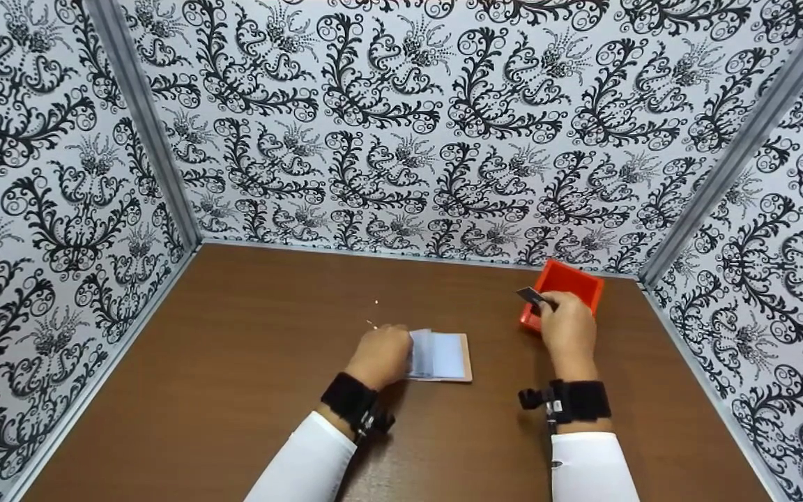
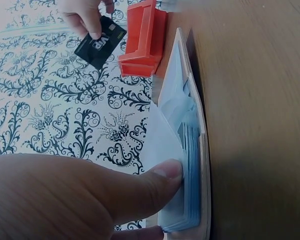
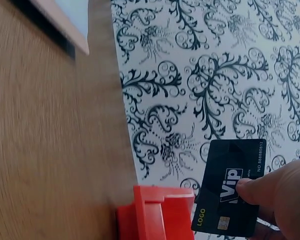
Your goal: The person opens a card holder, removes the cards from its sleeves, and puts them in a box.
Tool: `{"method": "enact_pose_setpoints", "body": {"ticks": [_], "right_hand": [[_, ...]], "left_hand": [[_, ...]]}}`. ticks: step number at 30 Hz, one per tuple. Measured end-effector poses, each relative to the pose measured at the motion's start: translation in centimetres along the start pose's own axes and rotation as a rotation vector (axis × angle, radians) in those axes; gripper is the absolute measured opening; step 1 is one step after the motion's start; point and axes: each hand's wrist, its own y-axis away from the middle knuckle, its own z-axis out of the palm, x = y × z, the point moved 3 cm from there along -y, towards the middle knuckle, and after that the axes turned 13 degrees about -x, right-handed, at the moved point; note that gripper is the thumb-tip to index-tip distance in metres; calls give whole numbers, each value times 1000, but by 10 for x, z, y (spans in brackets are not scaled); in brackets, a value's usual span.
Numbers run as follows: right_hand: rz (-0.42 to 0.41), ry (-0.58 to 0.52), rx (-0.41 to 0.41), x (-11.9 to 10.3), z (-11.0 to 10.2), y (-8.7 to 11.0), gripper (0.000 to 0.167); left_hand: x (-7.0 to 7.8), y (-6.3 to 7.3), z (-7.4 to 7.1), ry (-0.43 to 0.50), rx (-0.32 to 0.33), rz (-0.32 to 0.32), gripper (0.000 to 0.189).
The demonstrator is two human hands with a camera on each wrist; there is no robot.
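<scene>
A card holder booklet (image 1: 451, 355) with a tan cover and clear plastic sleeves lies open on the table. My left hand (image 1: 382, 354) grips its left side, the thumb (image 2: 166, 172) on a lifted sleeve (image 2: 162, 135) above a stack of other sleeves. Between thumb and fingers, my right hand (image 1: 569, 331) pinches a black card (image 3: 229, 187) printed "Vip", with a chip and the word LOGO. The card is held up at the near left side of a red open bin (image 1: 586, 284). Most of the right fingers are hidden behind the card in the right wrist view.
The brown table (image 1: 262, 314) is bounded by patterned walls (image 1: 401, 139) at the back and both sides. The bin stands near the back right corner. Small bright specks (image 1: 372, 324) show just beyond the left hand.
</scene>
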Motion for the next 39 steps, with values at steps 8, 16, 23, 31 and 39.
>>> {"method": "enact_pose_setpoints", "body": {"ticks": [8, 16, 23, 31, 39], "right_hand": [[71, 32, 16, 20, -10, 1, 22], [155, 45, -43, 38, -1, 1, 26], [151, 134, -75, 46, 9, -1, 28], [144, 187, -121, 46, 18, 0, 31], [143, 186, -198, 44, 21, 0, 38]], "left_hand": [[0, 0, 0, 11, -7, -12, 8], [2, 0, -3, -28, -4, -22, 12], [2, 1, -4, -19, -3, -31, 10], [2, 1, -4, 2, -19, -30, 11], [2, 2, -4, -3, -22, -20, 11]]}}
